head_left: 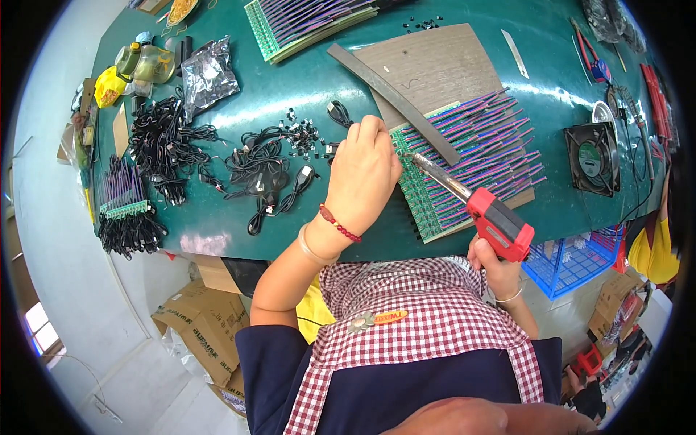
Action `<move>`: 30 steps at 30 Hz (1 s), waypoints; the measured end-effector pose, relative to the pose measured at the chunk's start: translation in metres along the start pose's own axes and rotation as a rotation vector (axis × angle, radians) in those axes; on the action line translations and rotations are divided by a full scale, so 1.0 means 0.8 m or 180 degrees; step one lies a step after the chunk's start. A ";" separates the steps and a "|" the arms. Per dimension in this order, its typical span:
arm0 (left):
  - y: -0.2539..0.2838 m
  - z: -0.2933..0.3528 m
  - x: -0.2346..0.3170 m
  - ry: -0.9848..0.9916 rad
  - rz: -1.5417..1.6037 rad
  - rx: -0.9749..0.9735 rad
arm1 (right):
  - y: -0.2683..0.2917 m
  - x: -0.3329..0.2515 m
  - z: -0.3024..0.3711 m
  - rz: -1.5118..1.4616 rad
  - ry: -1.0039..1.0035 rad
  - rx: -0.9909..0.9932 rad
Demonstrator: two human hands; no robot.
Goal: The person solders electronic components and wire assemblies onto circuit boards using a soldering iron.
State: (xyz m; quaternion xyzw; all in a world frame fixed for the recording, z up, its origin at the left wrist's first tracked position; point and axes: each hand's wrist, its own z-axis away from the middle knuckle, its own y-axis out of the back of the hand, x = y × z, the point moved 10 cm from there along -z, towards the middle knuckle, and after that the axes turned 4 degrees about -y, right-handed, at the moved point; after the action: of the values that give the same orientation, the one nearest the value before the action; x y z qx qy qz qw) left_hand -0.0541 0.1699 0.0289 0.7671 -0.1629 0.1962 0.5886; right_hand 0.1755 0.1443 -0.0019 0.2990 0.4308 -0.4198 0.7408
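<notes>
- Your left hand (360, 174): red beaded bracelet and a pale bangle at the wrist.
- Your right hand (493, 268): thin silver bangle.
- You're wearing a red-and-white checked apron over short navy sleeves.

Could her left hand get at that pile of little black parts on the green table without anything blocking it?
Probably yes. The left hand rests at the edge of the row of green circuit boards, and the small black parts lie just to its left on the green table. Only loose black cables lie nearby, not across the path.

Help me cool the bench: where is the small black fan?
In the head view, the black fan lies on the green table's right side, just right of the row of circuit boards.
</notes>
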 end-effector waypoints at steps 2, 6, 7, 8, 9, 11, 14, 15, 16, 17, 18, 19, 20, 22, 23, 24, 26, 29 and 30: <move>0.001 -0.001 0.001 -0.0023 0.0010 0.0009 | 0.003 0.006 0.001 0.0146 -0.0050 0.0130; 0.000 -0.002 0.001 -0.0050 -0.0093 -0.0027 | 0.004 0.003 0.003 0.0164 0.0143 0.0031; 0.000 -0.002 0.001 -0.0060 -0.0103 -0.0020 | 0.004 0.000 0.004 -0.0016 0.0139 0.0059; 0.000 -0.002 0.001 -0.0059 -0.0101 -0.0020 | 0.005 -0.002 0.005 -0.0195 0.0134 0.0087; -0.001 -0.002 0.000 -0.0045 -0.0101 -0.0025 | 0.007 0.000 0.005 -0.0194 0.0133 0.0087; -0.001 -0.002 0.000 -0.0029 -0.0097 -0.0031 | 0.008 0.003 0.004 -0.0067 0.0157 -0.0007; -0.001 -0.002 0.000 -0.0029 -0.0072 -0.0053 | 0.009 0.006 0.004 -0.0025 0.0126 0.0030; -0.001 -0.003 0.001 -0.0057 -0.0071 -0.0022 | 0.009 0.007 0.004 -0.0027 0.0129 0.0029; 0.000 -0.002 0.002 -0.0080 -0.0067 0.0010 | 0.009 0.004 0.004 -0.0079 0.0209 0.0033; 0.000 -0.002 0.002 -0.0078 -0.0068 0.0010 | 0.009 0.001 0.004 -0.0131 0.0289 0.0038; 0.000 -0.002 0.002 -0.0069 -0.0057 -0.0001 | 0.009 0.001 0.003 -0.0130 0.0289 0.0036; 0.000 -0.002 0.002 -0.0060 -0.0047 -0.0013 | 0.009 -0.004 0.002 -0.0136 0.0352 0.0019; 0.001 -0.003 0.001 -0.0057 -0.0048 -0.0013 | 0.008 -0.008 0.002 -0.0141 0.0415 0.0002; 0.001 -0.002 0.002 -0.0069 -0.0110 -0.0023 | 0.008 -0.013 0.000 -0.0174 0.0444 0.0004; 0.001 -0.001 0.002 -0.0063 -0.0113 -0.0025 | 0.008 -0.016 0.001 -0.0207 0.0476 0.0009; 0.001 0.001 0.001 -0.0018 -0.0083 -0.0048 | 0.007 -0.017 0.001 -0.0208 0.0473 0.0001; 0.002 0.002 0.001 0.0031 -0.0050 -0.0070 | 0.009 -0.018 0.001 -0.0378 0.0414 0.0102; 0.021 0.012 0.004 0.0060 -0.0003 0.0021 | 0.011 -0.017 -0.001 -0.0540 0.0373 0.0165; 0.042 0.020 0.001 0.0144 -0.0066 0.0268 | 0.011 -0.020 -0.002 -0.0539 0.0370 0.0141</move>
State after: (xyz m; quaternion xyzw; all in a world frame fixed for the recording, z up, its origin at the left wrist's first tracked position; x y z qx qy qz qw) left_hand -0.0681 0.1460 0.0536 0.7882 -0.1332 0.2141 0.5613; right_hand 0.1779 0.1556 0.0118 0.3016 0.4874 -0.4723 0.6696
